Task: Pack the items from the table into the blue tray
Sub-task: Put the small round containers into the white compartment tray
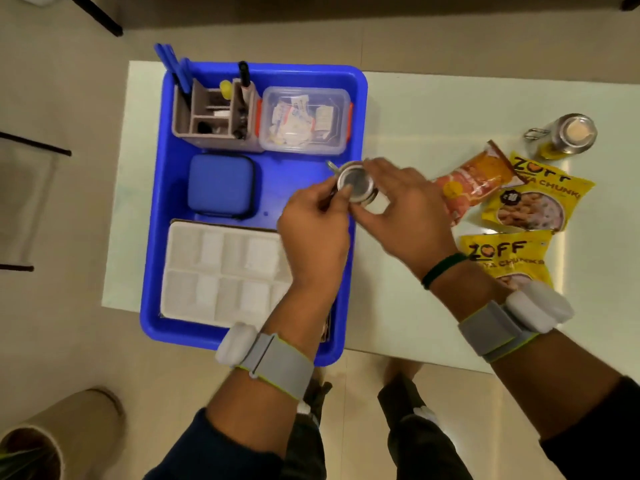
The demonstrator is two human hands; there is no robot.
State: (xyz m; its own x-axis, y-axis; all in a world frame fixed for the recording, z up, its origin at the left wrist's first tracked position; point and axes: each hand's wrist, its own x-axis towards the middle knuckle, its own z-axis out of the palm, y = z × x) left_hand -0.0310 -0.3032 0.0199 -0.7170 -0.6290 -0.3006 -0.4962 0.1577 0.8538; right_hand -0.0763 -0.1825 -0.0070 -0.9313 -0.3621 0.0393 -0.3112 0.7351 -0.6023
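The blue tray (162, 188) lies on the left part of the white table (433, 109). It holds a pen organiser (214, 114), a clear lidded box (306, 121), a blue zip case (221, 185) and a white compartment tray (221, 271). Over the tray's right rim, my left hand (313, 230) and my right hand (405, 206) both grip a small steel cup (356, 180), which looks like a stack of cups. On the table to the right lie an orange snack packet (474, 181), two yellow ZOFF packets (540, 199) (509, 258) and a steel bottle (568, 135).
The table's near edge runs just under my forearms. A basket (52, 434) stands on the floor at bottom left. Dark chair legs (100, 15) cross the floor at top left, and my feet (401, 372) show below the table.
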